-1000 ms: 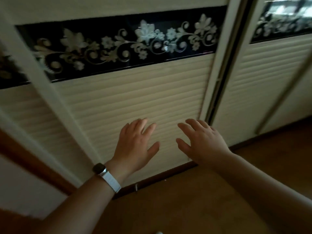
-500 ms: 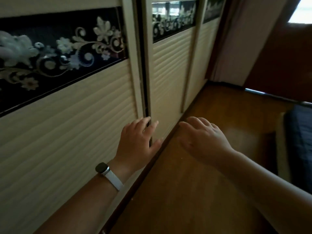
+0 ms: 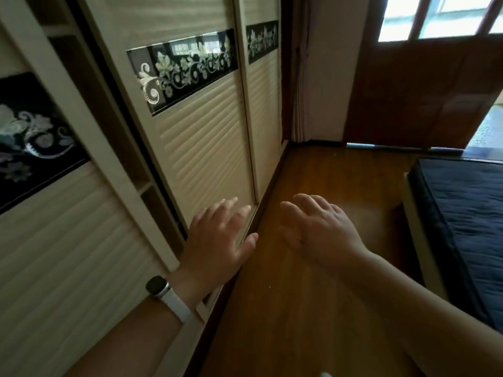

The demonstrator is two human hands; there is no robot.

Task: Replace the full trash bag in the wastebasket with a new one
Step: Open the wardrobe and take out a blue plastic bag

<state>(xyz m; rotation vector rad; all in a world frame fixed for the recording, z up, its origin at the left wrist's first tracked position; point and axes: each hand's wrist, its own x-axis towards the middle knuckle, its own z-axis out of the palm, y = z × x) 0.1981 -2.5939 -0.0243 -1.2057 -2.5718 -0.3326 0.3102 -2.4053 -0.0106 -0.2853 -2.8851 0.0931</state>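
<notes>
1. Two hands reach out palm-down, both empty. The left hand (image 3: 217,240) has its fingers straight and spread in front of the wardrobe's lower edge. The right hand (image 3: 318,232) hangs relaxed above the floor, near the left but not touching it.
2. Open room is a strip of wooden floor (image 3: 313,308) that runs ahead between the wardrobe (image 3: 206,148) on the left and the bed (image 3: 468,213) on the right.
3. The wardrobe's dark base rail (image 3: 268,191) bounds the strip on the left, and the bed's pale side bounds it on the right.
4. The wardrobe has cream slatted sliding doors with black floral bands. A gap (image 3: 147,186) between two doors shows shelves inside.
5. At the far end stands a brown wooden door (image 3: 424,91) with bright window panes (image 3: 435,14) above it and a pale pleated curtain (image 3: 300,77) to its left.
6. A watch (image 3: 158,285) on a white band sits on the left wrist.
7. The wastebasket and trash bag lie outside this view.
</notes>
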